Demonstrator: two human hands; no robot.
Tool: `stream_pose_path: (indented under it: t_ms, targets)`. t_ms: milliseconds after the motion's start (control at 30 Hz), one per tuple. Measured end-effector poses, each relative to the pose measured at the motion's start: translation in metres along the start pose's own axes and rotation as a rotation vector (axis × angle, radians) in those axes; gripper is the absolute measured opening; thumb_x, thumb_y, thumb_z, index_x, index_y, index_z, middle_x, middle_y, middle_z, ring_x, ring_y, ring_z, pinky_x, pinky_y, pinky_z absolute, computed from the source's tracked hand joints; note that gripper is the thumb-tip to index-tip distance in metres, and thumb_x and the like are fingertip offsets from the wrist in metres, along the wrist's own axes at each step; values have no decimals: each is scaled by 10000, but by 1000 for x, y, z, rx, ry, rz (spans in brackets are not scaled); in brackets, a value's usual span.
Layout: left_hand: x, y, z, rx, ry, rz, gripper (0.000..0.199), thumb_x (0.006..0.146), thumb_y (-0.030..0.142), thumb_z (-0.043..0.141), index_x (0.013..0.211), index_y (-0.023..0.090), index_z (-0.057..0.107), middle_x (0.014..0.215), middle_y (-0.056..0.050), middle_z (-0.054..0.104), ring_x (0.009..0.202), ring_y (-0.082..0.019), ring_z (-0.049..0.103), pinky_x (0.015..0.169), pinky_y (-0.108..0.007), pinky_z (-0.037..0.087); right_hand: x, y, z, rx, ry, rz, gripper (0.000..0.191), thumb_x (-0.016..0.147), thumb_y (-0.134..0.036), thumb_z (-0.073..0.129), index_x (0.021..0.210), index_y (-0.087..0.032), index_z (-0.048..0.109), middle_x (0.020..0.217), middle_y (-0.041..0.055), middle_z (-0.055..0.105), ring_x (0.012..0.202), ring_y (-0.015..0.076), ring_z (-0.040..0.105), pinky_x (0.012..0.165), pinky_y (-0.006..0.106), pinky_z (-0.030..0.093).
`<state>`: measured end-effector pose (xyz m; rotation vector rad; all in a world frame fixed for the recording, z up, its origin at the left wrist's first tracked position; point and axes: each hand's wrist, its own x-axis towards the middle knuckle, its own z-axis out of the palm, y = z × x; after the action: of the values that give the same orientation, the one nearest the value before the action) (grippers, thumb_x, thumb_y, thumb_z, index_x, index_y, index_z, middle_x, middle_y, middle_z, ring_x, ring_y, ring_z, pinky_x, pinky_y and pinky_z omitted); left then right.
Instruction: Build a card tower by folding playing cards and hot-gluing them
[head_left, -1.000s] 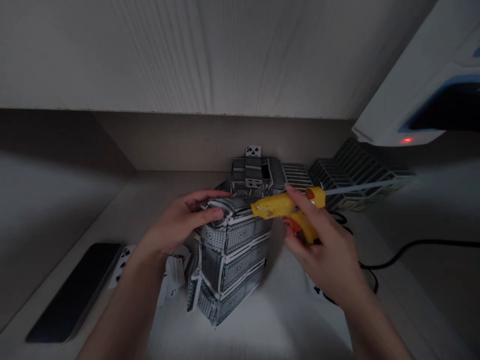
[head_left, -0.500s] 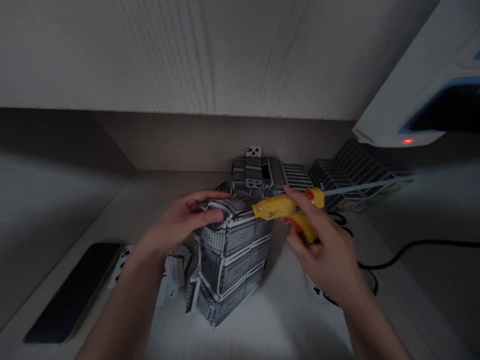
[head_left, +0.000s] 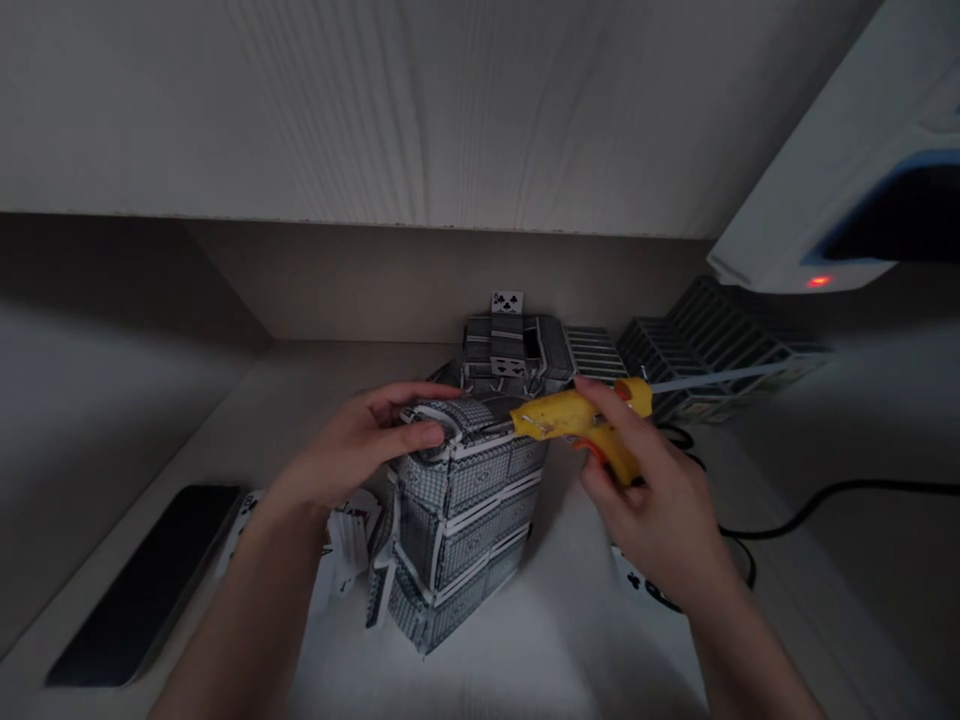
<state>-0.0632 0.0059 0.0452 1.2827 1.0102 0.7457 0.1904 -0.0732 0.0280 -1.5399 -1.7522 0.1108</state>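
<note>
A tall block-like structure built of patterned playing cards (head_left: 480, 545) stands upright on the white surface. My left hand (head_left: 364, 440) grips its top left end, thumb on the near side and fingers over the back. In my right hand (head_left: 652, 500) is a yellow glue gun (head_left: 562, 412) with orange parts, its nozzle end pointing left at the structure's top edge. A pale glue stick (head_left: 720, 377) juts out of the gun's rear to the right. The exact contact of the nozzle with the cards is hard to make out in the dim light.
Behind stands another card-built piece (head_left: 551, 350) with a club card (head_left: 508, 302) on top. Folded dark card strips (head_left: 720, 330) lie at right, near a black cable (head_left: 817, 490). A dark phone (head_left: 142, 590) and loose cards (head_left: 349, 545) lie at left. A white device (head_left: 780, 220) with a red light hangs upper right.
The glue gun and my right hand have shifted slightly to the right along the top edge. The card structure has tilted very slightly; my left hand keeps its hold.
</note>
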Motion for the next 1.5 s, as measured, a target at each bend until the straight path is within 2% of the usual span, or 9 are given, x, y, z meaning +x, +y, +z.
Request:
stream_pose_path:
  t_ms: [267, 467, 600, 700, 933, 1100, 1200, 1367, 1500]
  targets:
    - [-1, 3, 2, 11, -3, 1, 511, 646, 432, 839, 1101, 232, 720, 1009, -62, 759, 862, -204, 700, 756, -309, 553, 0, 4, -2, -9, -20, 31, 593, 830, -138, 506, 1389, -334, 490, 938, 23, 706, 667, 154, 662, 550, 234, 530]
    - [-1, 4, 1, 17, -45, 0, 496, 668, 428, 826, 1113, 244, 710, 1015, -53, 759, 856, -202, 701, 755, -316, 555, -1, 6, -5, -59, -19, 45, 588, 830, -148, 514, 1383, -347, 494, 1051, 21, 715, 624, 134, 643, 567, 239, 519]
    - [-1, 3, 0, 9, -39, -8, 484, 671, 419, 828, 1107, 246, 710, 1010, -54, 760, 841, -200, 704, 725, -305, 556, -1, 8, -7, -54, -31, 52, 597, 835, -141, 508, 1392, -353, 481, 1033, 23, 714, 642, 141, 653, 543, 236, 512]
    - [-1, 2, 0, 3, -37, -5, 480, 668, 413, 834, 1103, 249, 712, 1019, -50, 759, 844, -190, 702, 729, -292, 556, -2, 10, -9, -61, -28, 33, 597, 839, -139, 507, 1392, -363, 475, 1003, 16, 717, 683, 151, 670, 596, 250, 531]
    - [-1, 1, 0, -29, -54, -9, 490, 674, 392, 837, 1122, 242, 706, 1044, -55, 755, 863, -188, 706, 738, -277, 563, -4, 11, -12, -120, -12, 21, 610, 839, -133, 514, 1393, -383, 467, 1081, 5, 713, 611, 127, 648, 573, 242, 518]
    - [0, -2, -1, -23, -46, 2, 485, 683, 396, 829, 1126, 245, 703, 1052, -55, 754, 871, -189, 702, 748, -279, 560, -6, 9, -13, -170, 23, 2, 609, 872, -143, 505, 1440, -348, 420, 1097, 31, 704, 757, 160, 688, 627, 248, 527]
    - [1, -3, -2, -29, -50, 9, 481, 684, 402, 827, 1124, 252, 703, 1068, -55, 750, 892, -190, 698, 764, -283, 556, -9, 7, -10, -245, 82, -47, 571, 892, -142, 487, 1432, -323, 437, 1053, 44, 695, 784, 169, 677, 639, 249, 515]
    - [1, -2, -1, -26, -33, -2, 505, 674, 419, 828, 1128, 237, 702, 1065, -59, 745, 878, -192, 693, 755, -295, 550, -16, 2, -8, -526, 234, -201, 564, 904, -125, 486, 1433, -317, 443, 827, 27, 628, 621, 153, 597, 589, 253, 468]
    - [2, -1, -1, 0, -16, -12, 517, 661, 437, 832, 1123, 241, 709, 1081, -65, 742, 900, -205, 690, 756, -304, 549, -17, 4, -13, -607, 227, -194, 583, 914, -143, 474, 1457, -345, 407, 857, 47, 631, 661, 180, 612, 608, 277, 470]
